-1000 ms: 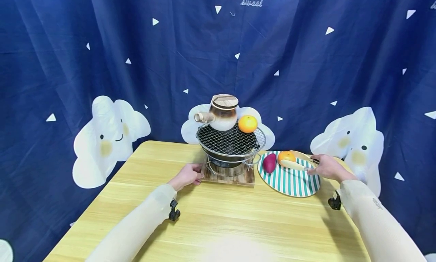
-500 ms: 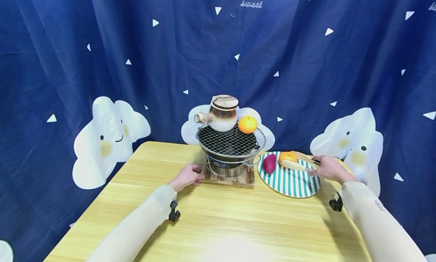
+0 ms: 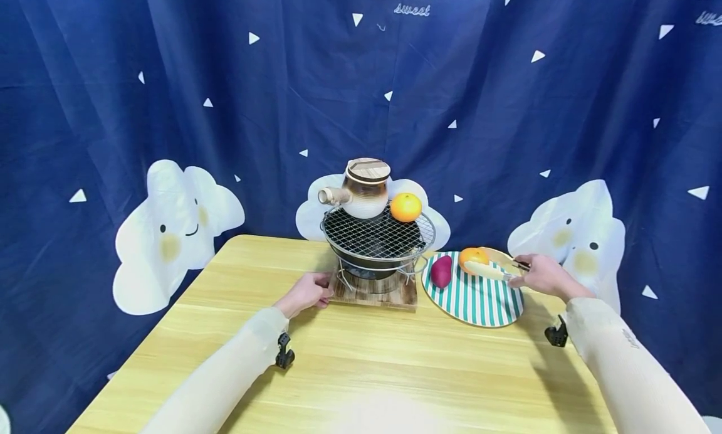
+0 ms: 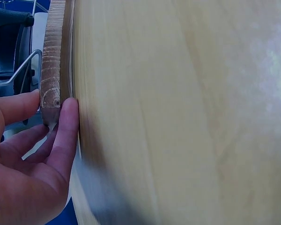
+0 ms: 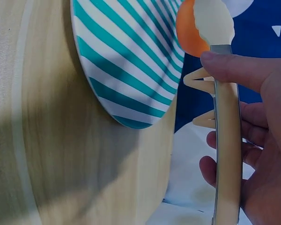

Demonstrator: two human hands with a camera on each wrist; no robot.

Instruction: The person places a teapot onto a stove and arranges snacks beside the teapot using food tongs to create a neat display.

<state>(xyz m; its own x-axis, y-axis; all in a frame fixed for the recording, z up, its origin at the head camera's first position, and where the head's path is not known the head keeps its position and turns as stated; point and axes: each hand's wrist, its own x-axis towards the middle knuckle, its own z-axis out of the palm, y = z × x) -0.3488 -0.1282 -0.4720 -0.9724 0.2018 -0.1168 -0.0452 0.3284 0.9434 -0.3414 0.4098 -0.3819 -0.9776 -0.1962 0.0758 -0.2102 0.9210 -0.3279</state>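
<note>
My right hand (image 3: pixel 544 276) holds tongs (image 5: pixel 228 140) with cream tips, its thumb on one arm and fingers around the other side. Between the tips sits an orange (image 3: pixel 472 259), over the back of the striped plate (image 3: pixel 485 305); I cannot tell whether it touches the plate. A dark red, oval fruit or root (image 3: pixel 441 271) lies on the plate to the left. My left hand (image 3: pixel 307 292) pinches the left front corner of the wooden base (image 4: pixel 51 61), thumb on top and fingers below. On that base stands a round black grill (image 3: pixel 369 239) with a wire mesh.
A side-handled clay pot (image 3: pixel 365 199) with a wooden lid and a second orange (image 3: pixel 405 207) stand on the back of the mesh. The plate lies right of the grill on the wooden table (image 3: pixel 350 359). A blue curtain (image 3: pixel 271 108) hangs behind.
The head view has shifted slightly. The tongs and the orange between their tips sit a little higher relative to the plate. My left hand keeps its place at the base's corner.
</note>
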